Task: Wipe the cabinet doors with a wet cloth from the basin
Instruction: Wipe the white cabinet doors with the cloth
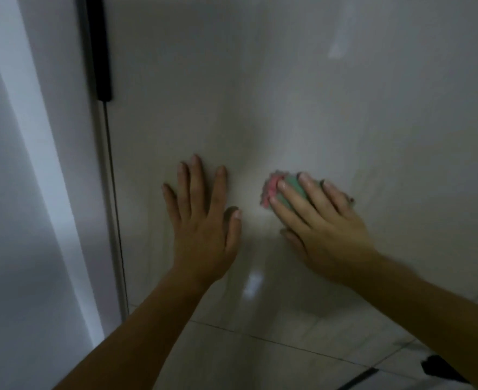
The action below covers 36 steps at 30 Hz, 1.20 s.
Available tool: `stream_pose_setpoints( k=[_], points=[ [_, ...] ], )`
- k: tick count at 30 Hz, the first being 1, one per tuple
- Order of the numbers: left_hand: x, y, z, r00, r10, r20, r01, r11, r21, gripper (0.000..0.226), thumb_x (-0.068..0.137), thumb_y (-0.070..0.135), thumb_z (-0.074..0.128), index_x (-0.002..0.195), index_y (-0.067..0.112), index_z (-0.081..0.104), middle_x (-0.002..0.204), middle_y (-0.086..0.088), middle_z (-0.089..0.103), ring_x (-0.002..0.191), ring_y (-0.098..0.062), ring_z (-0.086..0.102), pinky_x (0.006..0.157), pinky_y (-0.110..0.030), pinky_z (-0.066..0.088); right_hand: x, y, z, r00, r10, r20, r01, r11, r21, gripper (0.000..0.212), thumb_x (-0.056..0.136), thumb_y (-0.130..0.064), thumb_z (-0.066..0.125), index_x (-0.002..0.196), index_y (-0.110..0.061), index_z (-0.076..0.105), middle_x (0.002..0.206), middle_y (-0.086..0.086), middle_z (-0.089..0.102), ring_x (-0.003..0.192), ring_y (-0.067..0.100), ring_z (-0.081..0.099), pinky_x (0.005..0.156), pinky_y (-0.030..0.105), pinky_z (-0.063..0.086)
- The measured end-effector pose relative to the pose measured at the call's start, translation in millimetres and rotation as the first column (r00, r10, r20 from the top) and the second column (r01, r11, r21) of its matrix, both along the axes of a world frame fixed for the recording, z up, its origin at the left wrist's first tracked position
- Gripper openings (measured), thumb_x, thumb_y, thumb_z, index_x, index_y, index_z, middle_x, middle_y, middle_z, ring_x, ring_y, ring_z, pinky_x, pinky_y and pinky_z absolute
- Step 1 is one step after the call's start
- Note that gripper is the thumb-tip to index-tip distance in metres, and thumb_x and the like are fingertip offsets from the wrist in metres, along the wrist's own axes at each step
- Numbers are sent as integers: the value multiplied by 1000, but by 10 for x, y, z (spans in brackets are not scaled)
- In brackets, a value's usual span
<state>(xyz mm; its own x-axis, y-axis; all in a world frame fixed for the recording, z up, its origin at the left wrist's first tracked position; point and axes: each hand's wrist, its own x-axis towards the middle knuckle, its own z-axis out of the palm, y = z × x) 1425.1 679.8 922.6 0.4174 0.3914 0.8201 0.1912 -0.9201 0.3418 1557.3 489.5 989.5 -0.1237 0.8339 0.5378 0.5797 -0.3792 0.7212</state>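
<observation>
A glossy white cabinet door (288, 94) fills most of the view. My left hand (204, 218) lies flat on it with straight, spread fingers, holding nothing. To its right, my right hand (319, 220) presses a small green and pink cloth (274, 187) against the door with straight fingers. Only the cloth's upper left part shows; the rest is under the hand. The basin is out of view.
A black handle strip (98, 49) runs down the door's left edge, above a thin dark gap. A white wall or frame (21, 192) stands to the left. Pale floor tiles (260, 358) lie below, with a dark object (440, 367) at the bottom right.
</observation>
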Motion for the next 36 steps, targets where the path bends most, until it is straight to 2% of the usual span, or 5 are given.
stream_pose_setpoints(
  k=[14, 20, 26, 31, 36],
  points=[
    [236, -464, 175, 991, -126, -48, 134, 963, 233, 66, 100, 36, 44, 158, 9, 27, 166, -25, 13, 156, -43, 7, 118, -74, 10, 294, -537, -337, 995, -52, -82, 65, 985, 159, 71, 102, -39, 51, 162, -19, 19, 167, 7, 22, 158, 30, 6, 128, 45, 8],
    [336, -643, 199, 992, -115, -58, 126, 964, 235, 66, 99, 36, 45, 158, 12, 28, 167, -25, 12, 156, -41, 3, 117, -75, 7, 149, -186, 734, 972, 41, -231, 85, 855, 511, 64, 105, -37, 40, 160, -11, 22, 166, 16, 16, 153, 42, 14, 126, 51, 5],
    [289, -699, 219, 992, -109, -56, 118, 970, 211, 65, 98, 35, 45, 157, 10, 33, 166, -27, 14, 157, -38, 1, 116, -76, 10, 276, -561, 556, 1000, -4, -17, 6, 994, 111, 64, 104, -38, 46, 161, -18, 26, 168, 9, 19, 156, 34, 17, 127, 47, 13],
    [332, -810, 281, 989, -122, -85, 141, 956, 259, 64, 96, 33, 47, 155, 9, 38, 167, -25, 15, 157, -40, 6, 117, -74, 10, 423, -703, 779, 964, -8, -267, 163, 809, 565, 68, 104, -38, 40, 161, -8, 16, 166, 20, 12, 153, 46, 12, 126, 56, 7],
    [421, -943, 299, 989, -110, -103, 137, 939, 316, 63, 95, 34, 49, 153, 11, 42, 165, -25, 20, 154, -45, 16, 116, -75, 12, 431, -919, -283, 993, -55, -104, 70, 987, 145, 67, 102, -42, 51, 160, -18, 26, 168, 8, 18, 157, 32, 13, 127, 46, 10]
  ],
)
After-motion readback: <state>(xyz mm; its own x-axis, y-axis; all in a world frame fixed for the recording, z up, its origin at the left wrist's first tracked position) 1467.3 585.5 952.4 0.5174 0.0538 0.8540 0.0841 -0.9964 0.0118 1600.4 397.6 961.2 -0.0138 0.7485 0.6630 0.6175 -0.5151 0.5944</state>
